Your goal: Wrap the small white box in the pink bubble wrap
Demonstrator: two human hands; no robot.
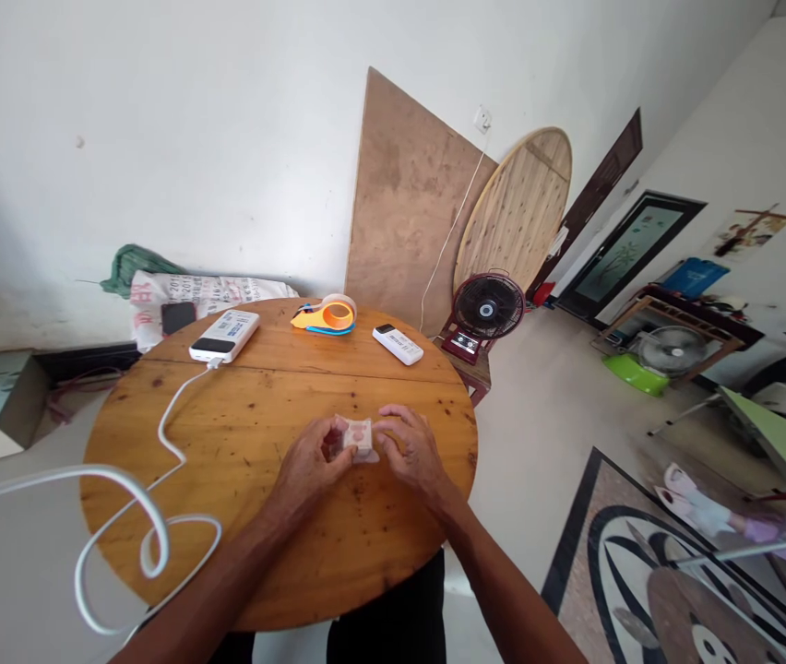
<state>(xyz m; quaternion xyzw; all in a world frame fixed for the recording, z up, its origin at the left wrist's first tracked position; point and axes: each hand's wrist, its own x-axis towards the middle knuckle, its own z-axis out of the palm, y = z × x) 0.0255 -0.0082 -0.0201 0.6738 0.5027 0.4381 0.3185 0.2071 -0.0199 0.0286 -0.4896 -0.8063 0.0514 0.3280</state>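
Observation:
A small whitish box (359,433) with reddish print sits at the near middle of the round wooden table (255,406). What looks like clear film sticks out at its lower edge. My left hand (311,454) grips the box from the left, the thumb across its near side and the fingers curled behind. Beside its right edge, my right hand (412,450) has its fingers apart and slightly bent. Its fingertips are very near the box; whether they touch it I cannot tell.
An orange and blue tape dispenser (325,316) stands at the table's far side, between a white power bank (228,334) and a smaller white device (398,345). A white cable (170,420) loops along the left. Right of the table is a fan (488,307); another person's feet (694,503) show farther right.

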